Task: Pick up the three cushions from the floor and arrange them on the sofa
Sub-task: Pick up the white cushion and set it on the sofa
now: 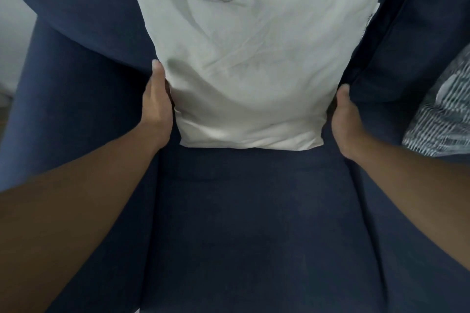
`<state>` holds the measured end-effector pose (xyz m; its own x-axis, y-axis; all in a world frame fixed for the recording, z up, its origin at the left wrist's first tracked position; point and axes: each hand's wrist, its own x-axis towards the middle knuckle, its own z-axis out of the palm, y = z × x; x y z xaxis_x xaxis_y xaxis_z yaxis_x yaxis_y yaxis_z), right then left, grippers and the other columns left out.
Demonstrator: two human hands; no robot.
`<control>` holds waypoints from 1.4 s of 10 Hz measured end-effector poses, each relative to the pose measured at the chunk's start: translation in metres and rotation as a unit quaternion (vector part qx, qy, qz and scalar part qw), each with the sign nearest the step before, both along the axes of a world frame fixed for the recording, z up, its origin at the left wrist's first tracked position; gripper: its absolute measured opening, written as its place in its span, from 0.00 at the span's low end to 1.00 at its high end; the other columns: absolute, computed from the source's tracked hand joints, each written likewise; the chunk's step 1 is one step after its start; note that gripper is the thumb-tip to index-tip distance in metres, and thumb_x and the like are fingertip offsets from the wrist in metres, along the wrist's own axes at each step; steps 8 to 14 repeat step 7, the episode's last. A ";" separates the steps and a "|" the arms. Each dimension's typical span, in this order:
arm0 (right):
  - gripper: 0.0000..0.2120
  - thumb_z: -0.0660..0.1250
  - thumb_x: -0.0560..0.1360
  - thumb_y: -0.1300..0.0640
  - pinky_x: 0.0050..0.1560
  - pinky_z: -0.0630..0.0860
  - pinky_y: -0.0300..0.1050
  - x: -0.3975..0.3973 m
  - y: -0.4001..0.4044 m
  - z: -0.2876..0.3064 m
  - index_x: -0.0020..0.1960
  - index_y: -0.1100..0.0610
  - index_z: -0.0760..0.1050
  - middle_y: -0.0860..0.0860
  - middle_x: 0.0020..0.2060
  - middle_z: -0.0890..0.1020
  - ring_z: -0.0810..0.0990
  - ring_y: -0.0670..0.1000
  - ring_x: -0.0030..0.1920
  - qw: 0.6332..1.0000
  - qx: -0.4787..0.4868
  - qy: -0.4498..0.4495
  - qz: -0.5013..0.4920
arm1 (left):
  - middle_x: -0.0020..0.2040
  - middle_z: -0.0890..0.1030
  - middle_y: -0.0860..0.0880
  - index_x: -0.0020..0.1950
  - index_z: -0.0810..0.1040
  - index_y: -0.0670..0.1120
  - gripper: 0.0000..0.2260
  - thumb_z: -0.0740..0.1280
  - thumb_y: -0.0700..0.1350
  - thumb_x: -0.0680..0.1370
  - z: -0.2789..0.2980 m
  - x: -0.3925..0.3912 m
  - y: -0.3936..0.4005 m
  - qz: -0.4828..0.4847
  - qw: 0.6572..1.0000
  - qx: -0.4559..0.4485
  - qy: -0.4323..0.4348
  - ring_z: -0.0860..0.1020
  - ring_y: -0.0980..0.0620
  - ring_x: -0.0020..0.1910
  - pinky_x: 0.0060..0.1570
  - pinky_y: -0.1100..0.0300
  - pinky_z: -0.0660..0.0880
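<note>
While the white cushion stands upright on the seat, leaning on the sofa backrest, both hands flank its lower corners. Left hand lies flat and open against the left edge, fingers hidden behind; right hand presses the right edge, thumb up, fingers out of sight, so I can't tell whether either actually grips. Step looks like final seating: squeeze evenly, square the bottom edge to the seat, then let go. Armrest sits close on the left, so little slack there. Striped cushion lies near on the right, apart from the white one. Seat front is open for pulling back. Third cushion isn't visible.
</note>
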<state>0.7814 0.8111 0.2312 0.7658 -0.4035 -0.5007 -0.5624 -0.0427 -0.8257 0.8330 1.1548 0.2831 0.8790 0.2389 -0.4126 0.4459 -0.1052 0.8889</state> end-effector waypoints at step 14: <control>0.27 0.46 0.88 0.43 0.63 0.68 0.52 -0.010 -0.009 0.081 0.68 0.59 0.75 0.62 0.70 0.78 0.76 0.63 0.69 0.946 -0.231 0.106 0.201 | 0.72 0.76 0.53 0.82 0.66 0.49 0.31 0.66 0.61 0.83 0.070 -0.011 0.005 -0.095 0.988 0.122 -0.011 0.74 0.48 0.73 0.72 0.53 0.68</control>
